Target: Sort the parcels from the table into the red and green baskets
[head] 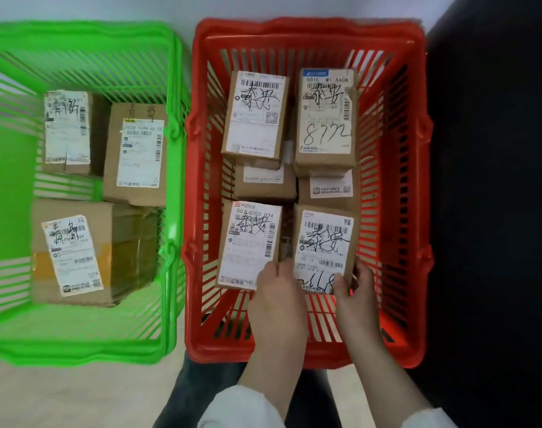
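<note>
While left hand (277, 293), right hand (357, 293) clasp parcel (323, 242), it seemingly rests in red basket (306, 30).

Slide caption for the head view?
Left hand and right hand hold a labelled parcel in the red basket beside the green basket.

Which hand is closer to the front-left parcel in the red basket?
Left. The left hand is at the near right corner of the front-left parcel, fingers in the gap beside it. The right hand grips the right edge of the neighbouring front-right parcel.

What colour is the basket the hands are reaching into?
Red. The basket shows plainly in the head view.
</note>
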`<state>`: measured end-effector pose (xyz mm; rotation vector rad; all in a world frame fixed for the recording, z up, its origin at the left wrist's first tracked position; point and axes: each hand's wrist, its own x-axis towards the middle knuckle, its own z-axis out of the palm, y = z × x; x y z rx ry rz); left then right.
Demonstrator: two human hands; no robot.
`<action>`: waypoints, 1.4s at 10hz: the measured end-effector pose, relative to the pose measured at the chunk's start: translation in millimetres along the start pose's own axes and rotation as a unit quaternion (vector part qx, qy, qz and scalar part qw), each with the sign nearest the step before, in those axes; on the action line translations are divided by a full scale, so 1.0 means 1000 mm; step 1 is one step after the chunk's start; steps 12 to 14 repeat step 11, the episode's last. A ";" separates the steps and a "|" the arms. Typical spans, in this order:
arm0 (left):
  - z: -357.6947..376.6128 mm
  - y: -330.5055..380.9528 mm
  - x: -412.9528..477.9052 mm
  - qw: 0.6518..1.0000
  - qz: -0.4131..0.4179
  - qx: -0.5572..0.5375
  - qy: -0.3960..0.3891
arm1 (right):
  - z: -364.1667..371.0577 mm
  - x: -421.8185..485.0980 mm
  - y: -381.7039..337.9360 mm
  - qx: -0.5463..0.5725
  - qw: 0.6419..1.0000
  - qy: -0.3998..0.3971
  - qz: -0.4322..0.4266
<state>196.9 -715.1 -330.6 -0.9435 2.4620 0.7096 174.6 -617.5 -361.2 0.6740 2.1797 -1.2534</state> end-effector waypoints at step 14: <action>0.030 0.007 0.069 0.924 0.341 0.102 0.139 | 0.020 0.053 0.000 -0.398 0.831 0.121 -0.369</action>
